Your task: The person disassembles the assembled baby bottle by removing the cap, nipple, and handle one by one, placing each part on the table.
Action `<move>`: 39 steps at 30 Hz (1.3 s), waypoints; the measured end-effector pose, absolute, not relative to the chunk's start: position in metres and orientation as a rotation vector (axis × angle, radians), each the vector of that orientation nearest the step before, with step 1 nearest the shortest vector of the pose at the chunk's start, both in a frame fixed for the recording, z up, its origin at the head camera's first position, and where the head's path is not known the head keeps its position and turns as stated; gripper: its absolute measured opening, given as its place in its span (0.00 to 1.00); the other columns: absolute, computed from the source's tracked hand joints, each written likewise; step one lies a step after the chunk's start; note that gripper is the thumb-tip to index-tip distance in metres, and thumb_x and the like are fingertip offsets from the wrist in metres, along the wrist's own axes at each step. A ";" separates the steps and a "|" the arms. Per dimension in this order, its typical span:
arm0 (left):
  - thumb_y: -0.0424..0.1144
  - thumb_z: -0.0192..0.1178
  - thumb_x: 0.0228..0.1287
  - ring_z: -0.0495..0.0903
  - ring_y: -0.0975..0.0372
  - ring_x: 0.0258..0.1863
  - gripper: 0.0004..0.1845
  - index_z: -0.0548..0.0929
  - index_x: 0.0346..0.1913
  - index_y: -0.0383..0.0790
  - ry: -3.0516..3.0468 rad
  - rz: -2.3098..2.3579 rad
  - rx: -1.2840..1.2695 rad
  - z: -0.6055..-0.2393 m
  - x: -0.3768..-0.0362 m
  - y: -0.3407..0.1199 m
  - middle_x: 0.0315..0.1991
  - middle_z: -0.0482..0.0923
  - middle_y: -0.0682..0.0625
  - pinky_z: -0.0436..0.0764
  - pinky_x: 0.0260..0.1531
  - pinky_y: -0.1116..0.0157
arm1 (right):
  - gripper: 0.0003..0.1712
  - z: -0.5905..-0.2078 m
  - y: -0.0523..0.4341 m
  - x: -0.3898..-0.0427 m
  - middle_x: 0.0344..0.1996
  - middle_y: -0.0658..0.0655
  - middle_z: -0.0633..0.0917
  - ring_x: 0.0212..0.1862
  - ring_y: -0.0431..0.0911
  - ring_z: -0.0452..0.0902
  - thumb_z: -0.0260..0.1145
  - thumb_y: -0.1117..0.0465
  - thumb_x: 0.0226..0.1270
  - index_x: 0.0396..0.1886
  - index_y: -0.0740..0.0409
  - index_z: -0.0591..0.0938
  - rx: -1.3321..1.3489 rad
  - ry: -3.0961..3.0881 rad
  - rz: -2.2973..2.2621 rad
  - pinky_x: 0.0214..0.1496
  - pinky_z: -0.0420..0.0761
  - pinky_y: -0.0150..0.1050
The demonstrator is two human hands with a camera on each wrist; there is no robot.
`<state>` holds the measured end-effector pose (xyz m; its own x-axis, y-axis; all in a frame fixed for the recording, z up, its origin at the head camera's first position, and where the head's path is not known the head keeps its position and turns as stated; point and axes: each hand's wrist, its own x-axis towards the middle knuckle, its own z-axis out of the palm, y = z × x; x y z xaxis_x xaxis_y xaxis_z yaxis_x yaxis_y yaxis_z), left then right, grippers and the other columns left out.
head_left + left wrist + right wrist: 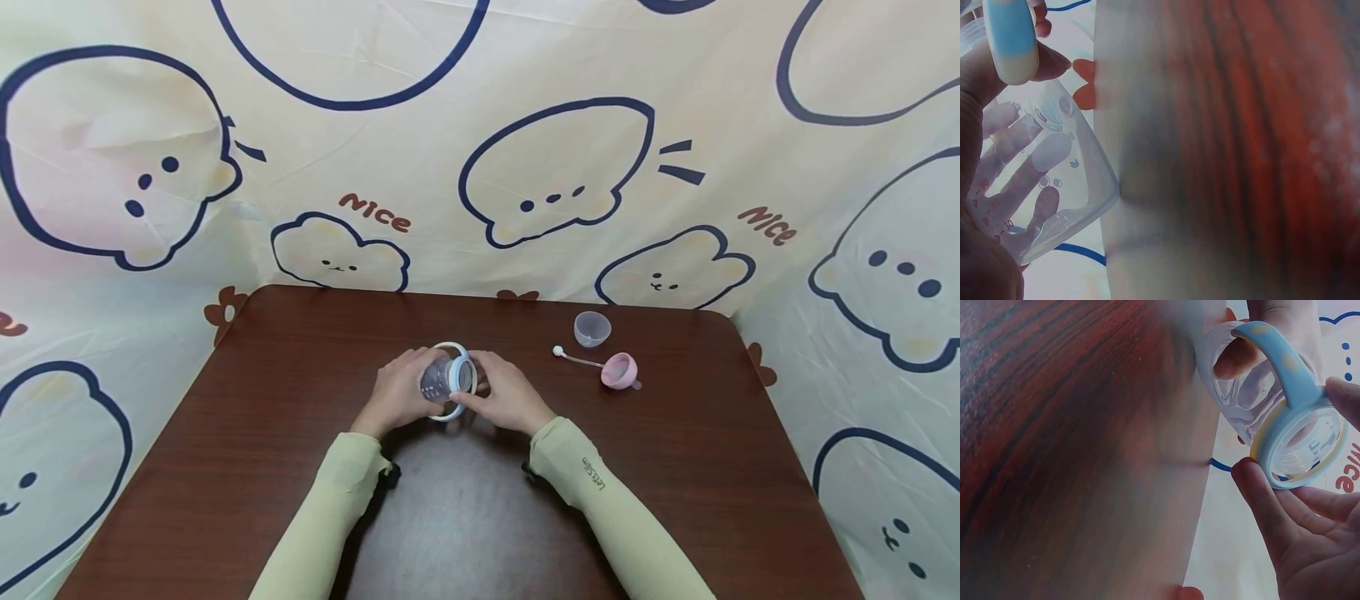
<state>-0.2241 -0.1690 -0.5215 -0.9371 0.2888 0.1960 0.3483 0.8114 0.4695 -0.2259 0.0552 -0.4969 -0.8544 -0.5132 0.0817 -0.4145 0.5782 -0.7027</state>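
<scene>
Both hands together mid-table: left hand [396, 392] wrapped round the clear cup [435, 382], right hand [504, 397] pinching its blue handle ring [459, 379], looks like ring-fitting stage, next prob. needs a steady twist w/ cup held firm.

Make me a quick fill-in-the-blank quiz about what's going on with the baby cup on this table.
The left hand grips the clear ____ cup.
The right hand pinches the cup's blue ____ ring.
The pink lid lies on the table with a thin ____ attached.

Missing words: plastic; handle; straw
</scene>
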 end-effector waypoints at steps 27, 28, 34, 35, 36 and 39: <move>0.42 0.85 0.31 0.78 0.56 0.46 0.42 0.81 0.59 0.52 -2.857 -0.784 -0.560 -0.521 -0.227 -0.168 0.48 0.83 0.52 0.81 0.41 0.48 | 0.42 -0.492 0.060 -0.221 0.60 0.59 0.80 0.56 0.52 0.81 0.71 0.46 0.69 0.75 0.59 0.68 -0.850 2.764 -0.953 0.61 0.80 0.47; 0.42 0.85 0.31 0.78 0.56 0.46 0.43 0.81 0.59 0.52 -2.859 -0.787 -0.562 -0.522 -0.227 -0.168 0.48 0.83 0.52 0.81 0.42 0.48 | 0.42 -0.493 0.061 -0.221 0.60 0.59 0.80 0.56 0.52 0.81 0.71 0.46 0.69 0.76 0.59 0.68 -0.851 2.764 -0.944 0.61 0.80 0.47; 0.44 0.85 0.33 0.78 0.56 0.47 0.42 0.80 0.59 0.51 -2.858 -0.804 -0.554 -0.524 -0.225 -0.169 0.49 0.83 0.52 0.81 0.42 0.47 | 0.42 -0.493 0.068 -0.224 0.58 0.59 0.80 0.55 0.54 0.82 0.72 0.46 0.68 0.75 0.59 0.68 -0.887 2.796 -0.931 0.60 0.80 0.49; 0.44 0.85 0.32 0.78 0.56 0.47 0.42 0.81 0.59 0.51 -2.855 -0.802 -0.551 -0.524 -0.225 -0.170 0.48 0.83 0.52 0.80 0.42 0.47 | 0.42 -0.493 0.070 -0.225 0.58 0.60 0.80 0.55 0.55 0.82 0.72 0.46 0.68 0.75 0.59 0.69 -0.887 2.802 -0.938 0.60 0.80 0.49; 0.44 0.84 0.32 0.78 0.57 0.46 0.41 0.81 0.58 0.51 -2.851 -0.795 -0.551 -0.524 -0.225 -0.170 0.48 0.83 0.52 0.80 0.41 0.47 | 0.42 -0.492 0.071 -0.226 0.57 0.60 0.81 0.54 0.55 0.82 0.72 0.46 0.67 0.75 0.60 0.69 -0.887 2.806 -0.945 0.59 0.81 0.49; 0.43 0.84 0.31 0.78 0.57 0.45 0.41 0.81 0.58 0.52 -2.848 -0.775 -0.553 -0.523 -0.225 -0.171 0.47 0.83 0.52 0.80 0.40 0.48 | 0.42 -0.491 0.077 -0.229 0.56 0.59 0.81 0.53 0.54 0.82 0.73 0.46 0.67 0.74 0.59 0.70 -0.875 2.813 -0.951 0.58 0.81 0.48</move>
<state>-0.2254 -0.1705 -0.5233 -0.9230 0.3119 0.2255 0.3831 0.8001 0.4615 -0.2288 0.0766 -0.4912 -0.8392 -0.5276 0.1317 -0.4993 0.6516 -0.5711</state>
